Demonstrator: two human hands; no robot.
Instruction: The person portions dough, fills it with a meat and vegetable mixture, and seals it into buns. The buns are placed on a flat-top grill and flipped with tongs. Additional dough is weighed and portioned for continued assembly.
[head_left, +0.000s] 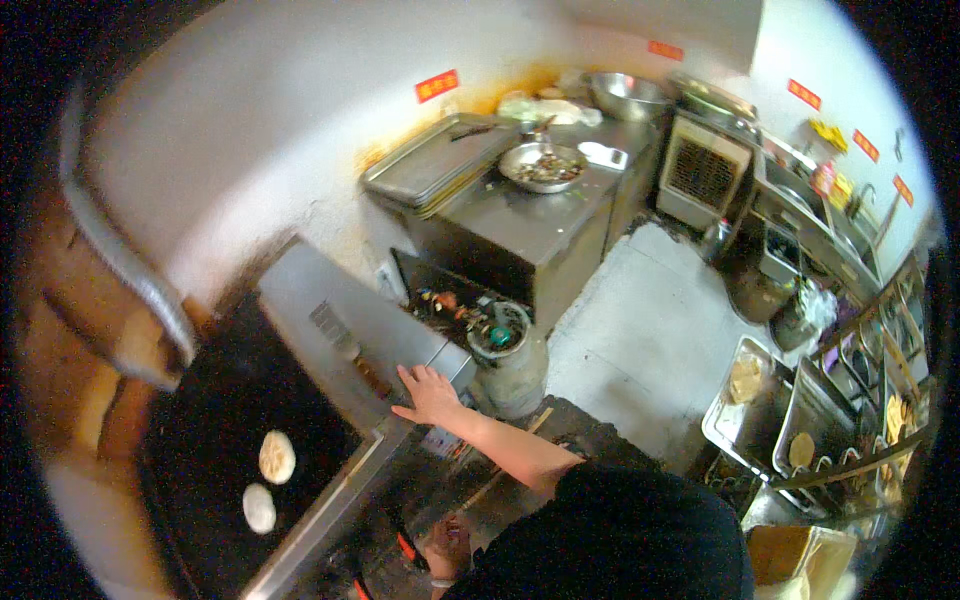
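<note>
My right hand (427, 395) is spread, palm down, with its fingers apart over the end of a grey metal ledge (300, 277). Just left of its fingers, a turner with a wooden handle (371, 377) and a slotted-looking head lies on that ledge. Low in the view, my left hand (448, 551) is partly covered by my black sleeve; its fingers are blurred. Beside it are dark things with orange-red edges (406, 546), too unclear to name. Two round flatbreads, one browned (277, 456) and one pale (259, 508), lie apart on the black griddle (225, 405).
A gas cylinder (510, 382) stands close to my right hand. Beyond it, a steel counter (525, 225) holds stacked trays (435, 169) and a metal bowl of chopped food (544, 166). At right, a rack (847, 480) carries trays with flatbreads. Pale floor (637, 330) lies between.
</note>
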